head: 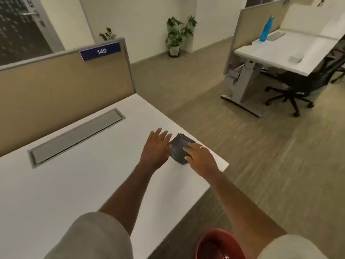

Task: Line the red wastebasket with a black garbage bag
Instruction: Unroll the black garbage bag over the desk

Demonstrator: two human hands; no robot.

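Observation:
A folded black garbage bag (179, 148) lies near the right corner of the white desk (78, 184). My left hand (156, 148) rests flat beside it, fingers spread, touching its left edge. From the right, my right hand (198, 156) lies on the bag with its fingertips pressing on top and the thumb against the near edge. The red wastebasket (218, 243) stands on the floor below the desk's near edge, at the bottom of the view, partly hidden by my right sleeve.
A grey cable hatch (74, 139) sits in the desk. A beige partition (61, 81) with a "140" sign backs it. Across the carpet stand another desk (283, 55), a black office chair (296, 86), a blue bottle (266, 30) and a potted plant (176, 36).

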